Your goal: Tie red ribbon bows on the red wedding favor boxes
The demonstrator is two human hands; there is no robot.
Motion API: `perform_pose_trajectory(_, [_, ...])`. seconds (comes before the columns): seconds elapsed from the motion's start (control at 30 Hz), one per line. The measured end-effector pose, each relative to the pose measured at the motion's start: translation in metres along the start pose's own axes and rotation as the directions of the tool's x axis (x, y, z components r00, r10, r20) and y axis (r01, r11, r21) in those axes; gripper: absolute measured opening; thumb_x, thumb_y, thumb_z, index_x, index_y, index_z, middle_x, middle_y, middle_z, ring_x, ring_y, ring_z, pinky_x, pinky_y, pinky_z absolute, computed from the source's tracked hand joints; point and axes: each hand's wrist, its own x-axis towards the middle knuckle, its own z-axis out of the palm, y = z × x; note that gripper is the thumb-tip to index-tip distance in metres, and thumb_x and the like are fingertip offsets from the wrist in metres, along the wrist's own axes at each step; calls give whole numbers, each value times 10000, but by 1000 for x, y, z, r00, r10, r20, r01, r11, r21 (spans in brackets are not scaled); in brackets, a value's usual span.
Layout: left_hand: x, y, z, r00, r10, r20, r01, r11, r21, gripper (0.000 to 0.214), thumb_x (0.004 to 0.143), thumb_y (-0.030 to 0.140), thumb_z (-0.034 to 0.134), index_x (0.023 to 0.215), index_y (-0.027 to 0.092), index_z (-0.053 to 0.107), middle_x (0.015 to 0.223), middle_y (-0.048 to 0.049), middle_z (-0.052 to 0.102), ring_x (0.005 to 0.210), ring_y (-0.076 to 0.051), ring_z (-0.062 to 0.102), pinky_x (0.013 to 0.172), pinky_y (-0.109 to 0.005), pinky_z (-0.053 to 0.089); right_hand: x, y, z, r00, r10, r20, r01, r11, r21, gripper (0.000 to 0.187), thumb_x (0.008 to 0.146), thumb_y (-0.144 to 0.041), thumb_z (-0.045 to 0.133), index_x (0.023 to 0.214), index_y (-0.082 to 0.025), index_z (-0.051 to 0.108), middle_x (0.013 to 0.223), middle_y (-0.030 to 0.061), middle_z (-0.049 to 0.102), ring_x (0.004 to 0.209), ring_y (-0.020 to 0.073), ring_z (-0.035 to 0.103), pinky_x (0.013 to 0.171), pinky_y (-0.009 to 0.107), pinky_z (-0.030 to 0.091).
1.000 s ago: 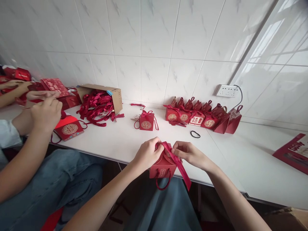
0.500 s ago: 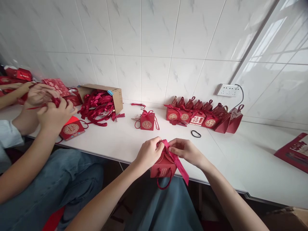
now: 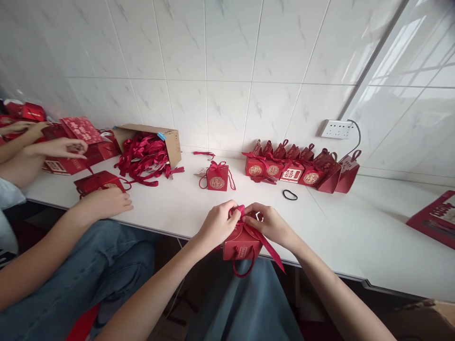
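Observation:
A red gift box [image 3: 239, 247] with a twisted cord handle sits at the table's front edge, right before me. My left hand [image 3: 221, 221] pinches a crimson ribbon [image 3: 273, 253] above the box's top. Close beside it, my right hand [image 3: 269, 223] also has its thumb and fingers closed on the ribbon. One ribbon tail slants down past the box's right side. My fingers hide the spot where the ribbon crosses itself.
A finished-looking red box with a bow [image 3: 217, 177] stands behind my hands. Several red boxes [image 3: 311, 177] line the wall, near a black band [image 3: 289, 194]. A cardboard box [image 3: 174, 146] spills ribbons. At left, a co-worker's hand [image 3: 106, 202] rests by another red box [image 3: 97, 181].
My hands have drawn closer together over the box, and the ribbon above it is gathered tighter. The co-worker's hands have parted, one lowering to the table's edge.

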Motion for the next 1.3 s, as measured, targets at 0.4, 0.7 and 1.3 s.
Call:
perform_pose_trajectory(0.4, [-9, -2, -54, 943, 80, 324, -106, 992, 62, 275, 765, 191, 521, 1038, 229, 525, 1001, -17, 611, 818, -151, 595, 674, -233, 450, -5, -4, 7, 997, 45, -59, -40, 996, 85, 102, 798, -274, 535, 788, -187, 586, 687, -12, 597, 630, 130, 533, 622, 255, 416])
perform_pose_trajectory(0.7, [-7, 8, -59, 923, 219, 316, -276, 950, 147, 170, 868, 255, 491, 879, 232, 659, 925, -16, 590, 790, -154, 582, 726, -269, 430, -5, 0, 17, 991, 68, -116, -51, 988, 146, 180, 808, -339, 545, 829, -182, 629, 736, 15, 650, 640, 139, 544, 625, 268, 440])
perform_pose_trajectory(1.3, [39, -5, -32, 952, 132, 275, -120, 991, -63, 217, 805, 402, 555, 843, 197, 614, 863, -14, 665, 822, -178, 615, 761, -290, 458, -7, 3, 21, 989, 41, -139, -13, 981, 194, 192, 768, -355, 566, 753, -192, 668, 752, 22, 626, 628, 145, 518, 630, 288, 445])
